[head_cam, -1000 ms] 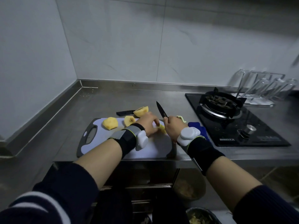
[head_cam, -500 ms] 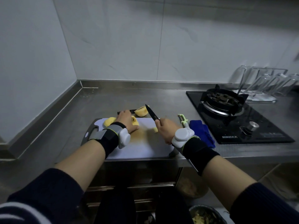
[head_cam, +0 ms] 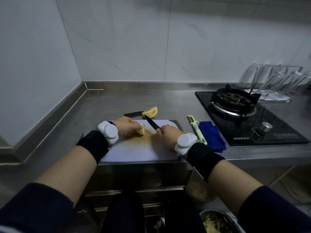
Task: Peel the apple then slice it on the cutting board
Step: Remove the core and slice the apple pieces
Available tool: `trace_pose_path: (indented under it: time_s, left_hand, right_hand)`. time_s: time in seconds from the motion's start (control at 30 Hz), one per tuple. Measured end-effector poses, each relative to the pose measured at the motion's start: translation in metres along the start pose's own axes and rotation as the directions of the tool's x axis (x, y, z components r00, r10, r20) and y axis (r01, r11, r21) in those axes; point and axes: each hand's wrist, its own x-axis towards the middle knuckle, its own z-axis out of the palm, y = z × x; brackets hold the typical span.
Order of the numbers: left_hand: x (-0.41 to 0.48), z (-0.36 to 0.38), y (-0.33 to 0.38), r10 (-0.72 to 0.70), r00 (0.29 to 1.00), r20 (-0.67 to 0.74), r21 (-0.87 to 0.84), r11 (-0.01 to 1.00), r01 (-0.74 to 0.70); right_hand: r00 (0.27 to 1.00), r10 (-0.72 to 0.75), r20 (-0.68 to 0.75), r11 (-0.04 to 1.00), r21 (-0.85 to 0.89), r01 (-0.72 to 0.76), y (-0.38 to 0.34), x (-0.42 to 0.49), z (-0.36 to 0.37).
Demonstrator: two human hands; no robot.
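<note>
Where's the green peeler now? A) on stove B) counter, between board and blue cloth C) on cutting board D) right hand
B: the peeler lies on the counter between the cutting board and the blue cloth; the right hand holds the knife.

hands over cutting board on desk | apple piece under left hand | knife in right hand | apple wedge, sheath behind hands, off board | peeler, cloth, stove right of right hand
</note>
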Motion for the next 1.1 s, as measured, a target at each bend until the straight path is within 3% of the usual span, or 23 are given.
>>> trace_pose_path:
  time_s: [0.1,0.23,0.47,1.1]
  left_hand:
    - [0.001,0.007,0.001,-0.057,0.996,-0.062,-0.194,0.98,0.044]
    - [0.01,0.014,0.0,-0.098,0.982,-0.159,-0.269,0.962,0.053]
    - [0.007,0.019,0.003,-0.186,0.972,-0.141,-0.485,0.869,0.096]
    - [0.019,0.017,-0.009,-0.133,0.987,-0.095,-0.526,0.848,0.064]
  right_hand:
    - [1.0,0.015,0.021,0.999,-0.043,-0.014,0.0,0.001,0.002]
    - [1.0,0.01,-0.001,0.996,-0.085,-0.01,-0.001,0.002,0.001]
    - [0.984,-0.017,-0.176,0.985,-0.174,-0.014,-0.014,-0.001,-0.007]
    - [0.998,-0.001,-0.069,0.961,-0.276,-0.018,-0.026,-0.005,-0.007]
